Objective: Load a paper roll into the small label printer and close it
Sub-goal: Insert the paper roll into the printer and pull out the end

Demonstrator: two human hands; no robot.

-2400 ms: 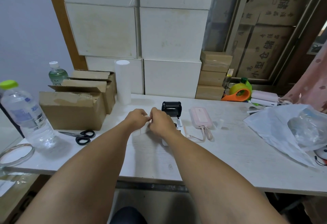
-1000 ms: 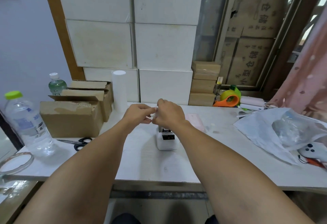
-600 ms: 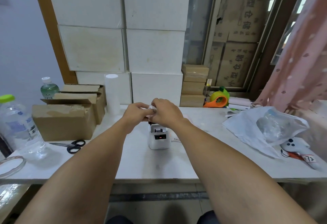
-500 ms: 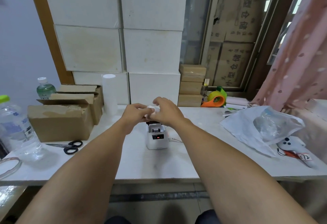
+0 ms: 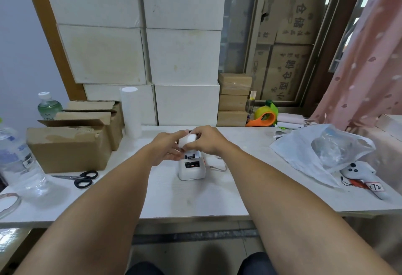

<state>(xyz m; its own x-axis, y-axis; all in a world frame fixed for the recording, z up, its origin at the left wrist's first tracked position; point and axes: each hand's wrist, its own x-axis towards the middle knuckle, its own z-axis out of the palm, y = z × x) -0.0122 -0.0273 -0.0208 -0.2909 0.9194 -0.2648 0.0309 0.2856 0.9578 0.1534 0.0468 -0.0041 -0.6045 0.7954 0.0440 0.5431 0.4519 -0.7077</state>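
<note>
A small white label printer (image 5: pixel 191 170) stands on the white table (image 5: pixel 195 196) in the middle, its top compartment open and dark inside. Just above it I hold a small white paper roll (image 5: pixel 187 140) between both hands. My left hand (image 5: pixel 166 148) grips the roll's left side. My right hand (image 5: pixel 206 142) covers its right side and top. The printer's lid is hidden behind my hands.
Brown cardboard boxes (image 5: pixel 71 144) and black scissors (image 5: pixel 82 179) lie at the left, with a water bottle (image 5: pixel 17 161) beside them. A tall white roll (image 5: pixel 130 111) stands behind. A plastic bag (image 5: pixel 322 155) and white controller (image 5: pixel 359 177) sit at the right, an orange tape dispenser (image 5: pixel 264 118) farther back.
The view has shifted, so the printer now stands lower and nearer the centre. My hands have lowered the paper roll close over the printer's open top, and the roll shows more between my fingers.
</note>
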